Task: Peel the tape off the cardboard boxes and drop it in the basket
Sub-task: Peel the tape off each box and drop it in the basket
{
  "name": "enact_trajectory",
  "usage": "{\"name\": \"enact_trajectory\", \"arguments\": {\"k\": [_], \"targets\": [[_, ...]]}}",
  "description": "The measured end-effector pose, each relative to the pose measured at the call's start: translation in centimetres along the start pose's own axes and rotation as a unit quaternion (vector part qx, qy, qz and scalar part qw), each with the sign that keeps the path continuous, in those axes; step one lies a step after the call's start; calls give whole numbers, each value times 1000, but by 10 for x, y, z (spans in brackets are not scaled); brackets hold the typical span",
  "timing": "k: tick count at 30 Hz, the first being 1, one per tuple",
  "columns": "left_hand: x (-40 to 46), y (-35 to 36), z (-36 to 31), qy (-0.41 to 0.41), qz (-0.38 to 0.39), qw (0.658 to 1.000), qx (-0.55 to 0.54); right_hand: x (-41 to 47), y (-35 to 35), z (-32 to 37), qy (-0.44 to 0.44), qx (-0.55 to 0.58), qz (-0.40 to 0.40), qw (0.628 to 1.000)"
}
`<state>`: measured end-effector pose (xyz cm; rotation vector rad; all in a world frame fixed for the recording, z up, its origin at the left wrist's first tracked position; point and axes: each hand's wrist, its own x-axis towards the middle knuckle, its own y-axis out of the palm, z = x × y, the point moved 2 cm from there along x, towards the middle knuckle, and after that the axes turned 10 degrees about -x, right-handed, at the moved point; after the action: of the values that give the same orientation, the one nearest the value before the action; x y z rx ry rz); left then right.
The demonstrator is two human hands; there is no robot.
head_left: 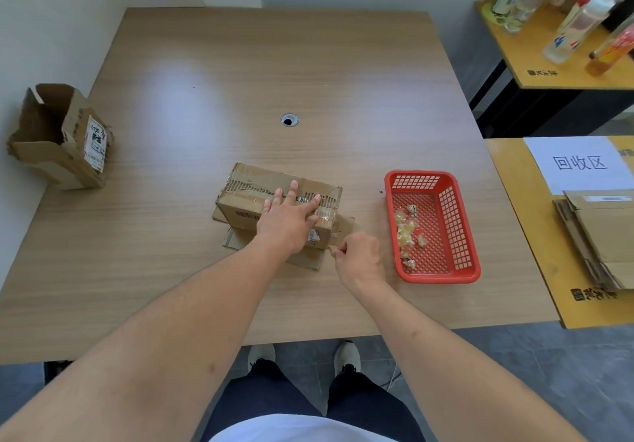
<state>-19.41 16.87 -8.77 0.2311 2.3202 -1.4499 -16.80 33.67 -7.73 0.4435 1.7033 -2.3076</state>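
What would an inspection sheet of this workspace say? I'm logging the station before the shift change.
Surface: wooden table, grommet hole.
Job's things: box under left hand; red basket holding tape scraps; second box at left edge.
Clutter: nothing seen.
Grippers: left hand flat on box; right hand pinching tape.
Cables: nothing seen.
Surroundings: flattened cardboard, paper sign, shelf of bottles.

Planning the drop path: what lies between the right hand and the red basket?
Head view: only bare table lies between the right hand, pinching tape, and the red basket.
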Motion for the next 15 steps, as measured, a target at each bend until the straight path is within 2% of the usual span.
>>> {"name": "enact_trajectory", "arguments": {"k": [3,9,15], "targets": [[0,2,-9,-5,-7,1000,-2,-3,3,-20,26,23,3,999],[-4,12,-42,3,-14,1000,-3,15,-22,-31,40,155,-54,986],[-3,25,-66,-3,-43,999,-12,41,-43,-77,86,134,-134,978]]}}
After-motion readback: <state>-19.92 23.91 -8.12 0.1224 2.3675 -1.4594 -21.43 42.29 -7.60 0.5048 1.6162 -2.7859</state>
